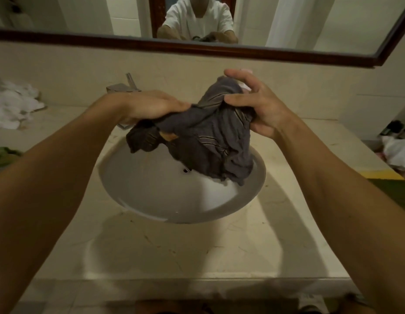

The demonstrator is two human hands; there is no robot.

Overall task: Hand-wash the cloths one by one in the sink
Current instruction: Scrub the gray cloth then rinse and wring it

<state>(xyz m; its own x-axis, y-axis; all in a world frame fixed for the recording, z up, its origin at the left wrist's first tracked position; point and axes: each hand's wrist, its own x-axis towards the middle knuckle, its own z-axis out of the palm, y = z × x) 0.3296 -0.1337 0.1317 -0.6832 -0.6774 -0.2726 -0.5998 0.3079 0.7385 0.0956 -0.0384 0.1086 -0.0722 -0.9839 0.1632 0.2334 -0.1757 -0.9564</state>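
A dark grey cloth with thin stripes (210, 141) hangs bunched between both hands above the round white sink (151, 200). My left hand (151, 107) grips its left end, fingers curled under the fabric. My right hand (253, 103) pinches the upper right part between thumb and fingers. The cloth's lower folds droop into the basin on its right side. Behind my left hand the tap (124, 87) is mostly hidden.
White cloths (13, 103) lie heaped on the counter at far left, with a green cloth (4, 155) nearer the left edge. A framed mirror (197, 48) runs along the wall. A white bag (398, 152) sits at far right. Beige counter (174, 250) surrounds the sink.
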